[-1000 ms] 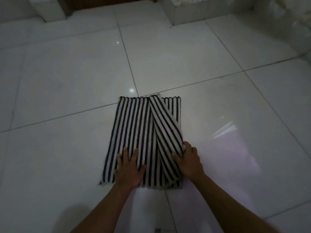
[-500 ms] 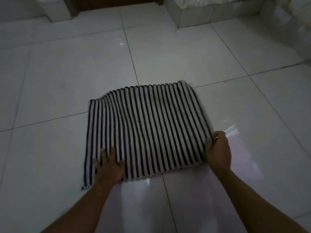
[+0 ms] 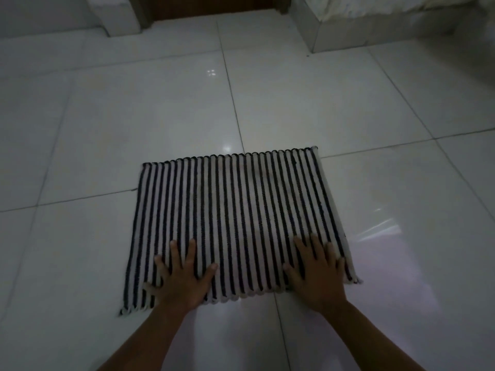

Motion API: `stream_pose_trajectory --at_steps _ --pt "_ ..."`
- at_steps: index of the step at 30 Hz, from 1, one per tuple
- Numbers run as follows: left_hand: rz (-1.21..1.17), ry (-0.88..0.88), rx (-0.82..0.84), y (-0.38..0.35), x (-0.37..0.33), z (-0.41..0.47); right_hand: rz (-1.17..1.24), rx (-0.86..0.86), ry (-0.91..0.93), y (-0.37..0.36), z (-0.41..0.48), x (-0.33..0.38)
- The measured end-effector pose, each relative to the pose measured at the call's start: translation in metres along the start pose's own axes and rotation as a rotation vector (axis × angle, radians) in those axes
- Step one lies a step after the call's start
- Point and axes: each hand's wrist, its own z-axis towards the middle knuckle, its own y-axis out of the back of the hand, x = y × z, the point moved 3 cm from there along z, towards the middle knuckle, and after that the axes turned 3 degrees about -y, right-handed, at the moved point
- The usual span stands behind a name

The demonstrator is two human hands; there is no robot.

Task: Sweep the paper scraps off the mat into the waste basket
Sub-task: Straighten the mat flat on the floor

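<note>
1. A black-and-white striped mat (image 3: 235,210) is seen spread flat on a glossy white tiled floor (image 3: 120,116), with its stripes running away from the person.
2. The mat is laid across a crossing of grout lines, and its near edge is finished with small loops.
3. The left hand (image 3: 182,279) is pressed palm-down on the near left part of the mat; its grip is apart, with the fingers (image 3: 190,253) straight and spread and nothing held.
4. The right hand (image 3: 318,277) is laid flat on the near right part of the mat, just inside the right edge; its grip is likewise apart, with the fingers extended and nothing clasped.
5. Both wrists are positioned over the near edge, and the forearms are stretched back over bare tile.
6. A brown door (image 3: 214,6) is seen at the far end of the floor, and a raised tiled ledge (image 3: 375,33) is seen at the upper right.
7. Soft light reflections are shown on the tiles beyond the mat and to its right.
</note>
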Motion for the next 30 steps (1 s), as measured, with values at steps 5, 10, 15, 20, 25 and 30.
stream_pose_trajectory --at_steps 5,10,15,20,25,30 --pt "0.021 0.018 0.095 0.026 0.013 0.019 -0.047 0.112 -0.036 -0.022 0.013 0.030" --pt "-0.014 0.055 0.086 0.048 0.011 0.046 -0.048 0.124 -0.026 -0.006 0.057 0.054" --pt "-0.022 0.031 0.047 0.093 0.001 0.092 -0.084 0.070 -0.039 0.005 0.113 0.086" --pt "-0.038 0.031 0.003 0.136 -0.020 0.146 -0.109 0.079 -0.031 0.026 0.191 0.113" --pt "-0.034 0.003 -0.024 0.185 -0.044 0.207 -0.126 0.129 -0.030 0.050 0.271 0.133" --pt "-0.042 -0.032 -0.059 0.233 -0.073 0.265 -0.144 0.147 -0.039 0.078 0.347 0.154"
